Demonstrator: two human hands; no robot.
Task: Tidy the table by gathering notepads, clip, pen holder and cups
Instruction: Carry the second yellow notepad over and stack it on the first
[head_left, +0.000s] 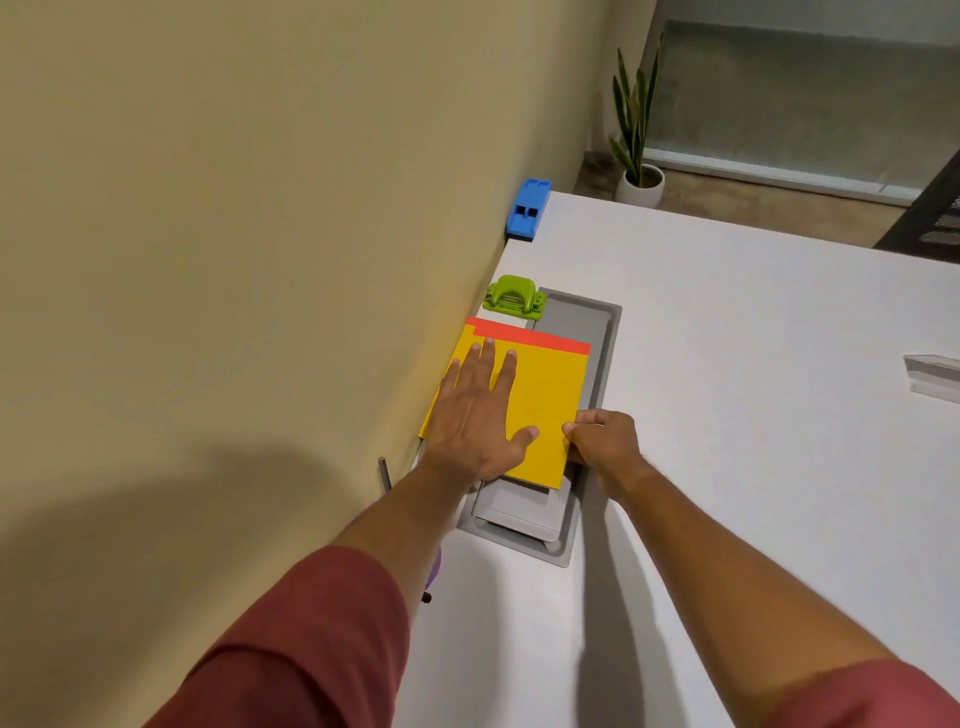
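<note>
The left hand lies flat and spread, palm down, on the yellow notepad, its arm stretched forward from a red sleeve. The notepad rests against the wall on the white table, partly over a grey inset panel. The right hand pinches the notepad's near right edge, fingers curled.

Matt paper notepad, smooth tbl

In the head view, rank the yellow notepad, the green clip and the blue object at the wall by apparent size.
1. yellow notepad, clearly largest.
2. green clip and blue object: they look alike in size, and the blue one sits farther away, so no ranking.
</note>
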